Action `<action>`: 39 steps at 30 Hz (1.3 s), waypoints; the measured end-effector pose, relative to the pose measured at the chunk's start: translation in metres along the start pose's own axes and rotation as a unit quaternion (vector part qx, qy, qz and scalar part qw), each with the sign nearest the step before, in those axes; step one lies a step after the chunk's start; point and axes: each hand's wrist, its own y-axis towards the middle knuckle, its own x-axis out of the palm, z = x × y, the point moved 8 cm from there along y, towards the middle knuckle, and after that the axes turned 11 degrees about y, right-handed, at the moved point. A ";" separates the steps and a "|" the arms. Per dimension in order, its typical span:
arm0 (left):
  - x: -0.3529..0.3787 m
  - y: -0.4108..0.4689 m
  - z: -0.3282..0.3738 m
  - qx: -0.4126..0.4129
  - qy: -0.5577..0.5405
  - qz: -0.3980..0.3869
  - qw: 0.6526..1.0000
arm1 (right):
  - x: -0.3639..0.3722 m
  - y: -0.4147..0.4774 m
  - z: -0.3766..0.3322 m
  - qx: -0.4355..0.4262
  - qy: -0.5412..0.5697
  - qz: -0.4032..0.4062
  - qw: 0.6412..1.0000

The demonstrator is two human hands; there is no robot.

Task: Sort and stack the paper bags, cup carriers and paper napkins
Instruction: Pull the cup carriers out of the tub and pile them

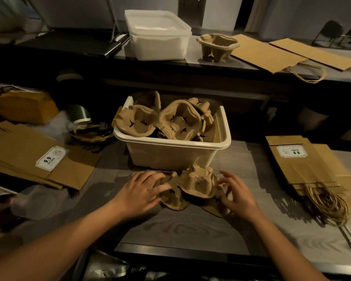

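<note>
A small heap of brown pulp cup carriers (195, 185) lies on the grey wooden table just in front of a white plastic bin (170, 155). My left hand (142, 191) rests flat on the heap's left side, fingers spread. My right hand (237, 195) touches its right side with fingers spread and curled. Several more cup carriers (166, 120) fill the bin in a jumble. Brown paper bags (28, 159) with a 9.9 label lie stacked at the left. Another stack of paper bags (310, 165) with twine handles lies at the right.
On the raised back counter stand a lidded white container (156, 37), a stack of cup carriers (218, 46) and flat paper bags (272, 53). A green cup (79, 116) and a basket sit left of the bin. A yellow parcel (18, 106) lies far left.
</note>
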 end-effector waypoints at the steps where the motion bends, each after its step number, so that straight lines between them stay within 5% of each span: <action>1: -0.015 0.008 -0.001 0.005 -0.008 0.042 0.999 | -0.013 -0.003 -0.005 -0.006 0.050 0.077 0.996; 4: -0.066 0.042 -0.014 -0.002 -0.034 0.157 0.987 | -0.043 -0.006 -0.026 -0.028 0.113 0.223 0.968; 7: -0.102 0.080 -0.046 -0.075 -0.031 0.177 0.981 | -0.056 0.005 -0.058 -0.068 0.133 0.244 0.958; 10: -0.106 0.107 -0.092 -0.237 -0.028 0.061 0.969 | -0.062 0.016 -0.084 -0.090 0.149 0.245 0.954; 15: -0.061 0.111 -0.137 -0.404 -0.111 -0.217 0.882 | -0.067 0.053 -0.119 -0.045 0.139 0.197 0.970; 20: -0.035 0.114 -0.146 -0.377 -0.037 -0.320 0.869 | -0.062 0.112 -0.121 0.092 0.014 0.112 0.989; 25: -0.023 0.117 -0.148 -0.352 -0.019 -0.349 0.868 | -0.045 0.139 -0.108 0.174 -0.158 0.013 0.972; 32: -0.017 0.122 -0.137 -0.339 0.040 -0.342 0.875 | -0.038 0.149 -0.099 0.175 0.014 0.082 0.981; 39: -0.029 0.110 -0.135 -0.241 -0.006 -0.385 0.891 | -0.048 0.140 -0.094 0.135 0.202 0.149 0.958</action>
